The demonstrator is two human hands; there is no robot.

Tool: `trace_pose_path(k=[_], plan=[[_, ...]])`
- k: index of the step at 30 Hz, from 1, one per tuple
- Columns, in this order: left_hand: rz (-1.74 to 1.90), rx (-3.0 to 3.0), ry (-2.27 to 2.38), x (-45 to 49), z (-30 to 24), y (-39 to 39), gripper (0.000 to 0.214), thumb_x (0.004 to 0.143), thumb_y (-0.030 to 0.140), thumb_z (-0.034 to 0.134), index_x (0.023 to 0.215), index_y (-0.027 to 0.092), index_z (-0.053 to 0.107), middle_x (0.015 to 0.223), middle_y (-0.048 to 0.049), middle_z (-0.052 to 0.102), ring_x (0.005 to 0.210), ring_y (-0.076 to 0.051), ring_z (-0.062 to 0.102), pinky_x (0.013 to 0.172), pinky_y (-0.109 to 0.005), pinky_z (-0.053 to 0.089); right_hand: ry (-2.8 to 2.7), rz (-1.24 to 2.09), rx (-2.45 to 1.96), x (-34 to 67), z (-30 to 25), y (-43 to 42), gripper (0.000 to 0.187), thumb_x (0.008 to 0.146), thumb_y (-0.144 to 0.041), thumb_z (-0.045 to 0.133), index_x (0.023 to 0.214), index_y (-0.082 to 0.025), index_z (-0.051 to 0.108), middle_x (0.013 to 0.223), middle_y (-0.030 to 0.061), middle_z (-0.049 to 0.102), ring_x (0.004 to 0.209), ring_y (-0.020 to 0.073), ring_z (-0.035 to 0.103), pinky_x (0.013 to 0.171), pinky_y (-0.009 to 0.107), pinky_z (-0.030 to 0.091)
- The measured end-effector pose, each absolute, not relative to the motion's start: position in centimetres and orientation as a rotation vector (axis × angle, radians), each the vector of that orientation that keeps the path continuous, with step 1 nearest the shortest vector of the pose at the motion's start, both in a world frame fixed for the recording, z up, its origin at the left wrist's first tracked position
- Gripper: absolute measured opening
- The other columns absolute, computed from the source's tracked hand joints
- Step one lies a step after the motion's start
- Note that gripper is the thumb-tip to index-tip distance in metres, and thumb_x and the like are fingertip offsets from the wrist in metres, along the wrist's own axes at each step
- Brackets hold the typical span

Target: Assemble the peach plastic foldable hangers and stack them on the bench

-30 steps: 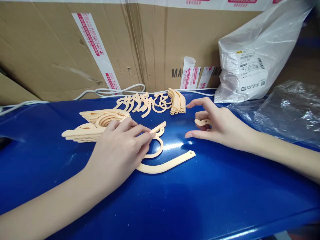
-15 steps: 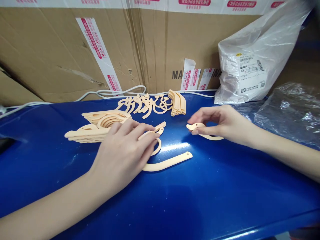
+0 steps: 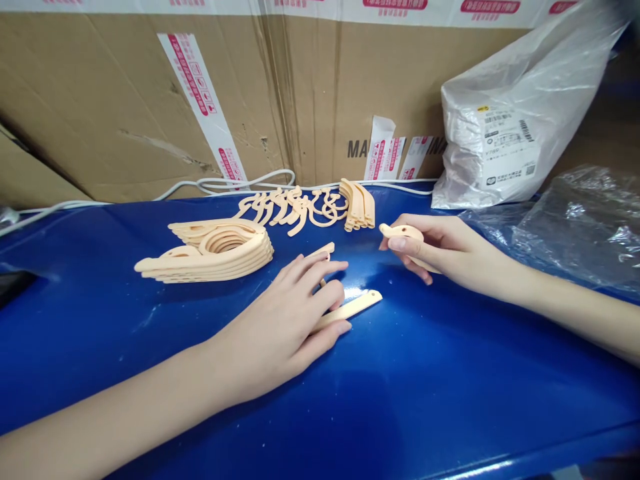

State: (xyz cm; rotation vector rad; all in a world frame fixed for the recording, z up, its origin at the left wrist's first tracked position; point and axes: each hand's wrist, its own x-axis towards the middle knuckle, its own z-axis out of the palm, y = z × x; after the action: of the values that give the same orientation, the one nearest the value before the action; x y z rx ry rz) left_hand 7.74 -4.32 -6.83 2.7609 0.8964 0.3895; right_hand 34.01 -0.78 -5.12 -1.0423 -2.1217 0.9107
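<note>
My left hand [image 3: 295,313] is low over the table, its thumb and forefinger closed on the edges of a long cream strip [image 3: 357,305] with a hole at its end. Under its other fingers, the tip of another cream piece [image 3: 325,249] pokes out; the rest is hidden. My right hand [image 3: 435,243] pinches a small curved cream piece [image 3: 404,231] with a hole, held up off the table. Left of my left hand lies a neat stack of larger curved cream pieces [image 3: 240,259] with round openings.
Several small hooked cream pieces [image 3: 295,207] and a bundle of curved strips [image 3: 359,203] lie at the back of the blue table [image 3: 400,400]. Behind run a white cable [image 3: 240,180] and cardboard boxes [image 3: 315,87]. A plastic bag [image 3: 475,133] and clear film [image 3: 580,227] are at right.
My left hand has moved down and right, from the pieces by the stack onto the long strip. My right hand has lifted and tilted its piece.
</note>
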Motion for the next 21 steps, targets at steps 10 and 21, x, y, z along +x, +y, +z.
trace_pose_path(k=[10,21], plan=[[0.552,2.68,0.916,7.65,-7.18,-4.36,0.021,0.102,0.032,0.038,0.087,0.021,0.048,0.135,-0.0097,0.052,0.143,-0.025,0.031,0.116,-0.05,0.033,-2.683,0.324,-1.004,33.71,-5.52,-1.47,0.037,0.104,-0.039,0.033,0.111,-0.019,0.063,0.1,0.0072,0.067,0.085,0.0188,0.064,0.074,0.03,0.045],[0.597,2.695,0.901,7.55,-7.08,-4.41,0.017,0.103,0.03,0.036,0.095,0.02,0.048,0.133,-0.0095,0.053,0.142,-0.021,0.033,0.117,-0.046,0.033,-2.664,0.447,-0.902,33.63,-5.2,-1.56,0.036,0.103,-0.036,0.034,0.097,-0.016,0.063,0.082,0.0037,0.061,0.069,0.0144,0.057,0.066,0.027,0.04]])
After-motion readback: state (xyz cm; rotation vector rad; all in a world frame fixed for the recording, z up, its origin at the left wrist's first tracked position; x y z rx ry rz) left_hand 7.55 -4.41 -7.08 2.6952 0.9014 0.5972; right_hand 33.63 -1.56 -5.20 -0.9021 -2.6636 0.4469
